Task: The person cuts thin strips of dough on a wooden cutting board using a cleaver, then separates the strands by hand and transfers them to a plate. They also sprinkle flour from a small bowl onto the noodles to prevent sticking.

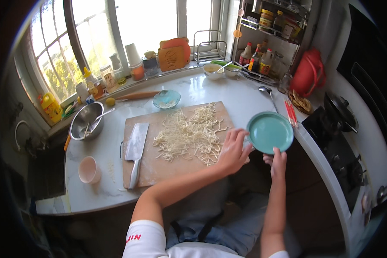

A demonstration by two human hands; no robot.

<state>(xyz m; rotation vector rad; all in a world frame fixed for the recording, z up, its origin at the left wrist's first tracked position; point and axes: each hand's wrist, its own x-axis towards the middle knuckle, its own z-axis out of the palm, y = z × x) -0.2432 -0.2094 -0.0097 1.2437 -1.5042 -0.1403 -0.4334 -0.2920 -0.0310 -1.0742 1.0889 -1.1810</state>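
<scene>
My right hand (276, 161) grips the near rim of a round teal plate (270, 133), thumb on top, past the right edge of the wooden board. At the plate's left rim is my left hand (233, 151), fingers bent; whether it touches the plate I cannot tell. A loose heap of cut noodles (193, 133) covers much of the wooden cutting board (163, 172). On the board's left side lies a cleaver (137, 145), its metal handle towards me. A glass bowl with white powder (166, 99) stands behind the board.
Left of the board are a steel mixing bowl (95, 121) and a pink plastic cup (89, 171). A ladle (269, 95), red-and-white sticks (290, 113) and a plate of brown food (300, 101) lie at the right, near the gas stove (335, 154). A rolling pin (137, 95) lies by the window.
</scene>
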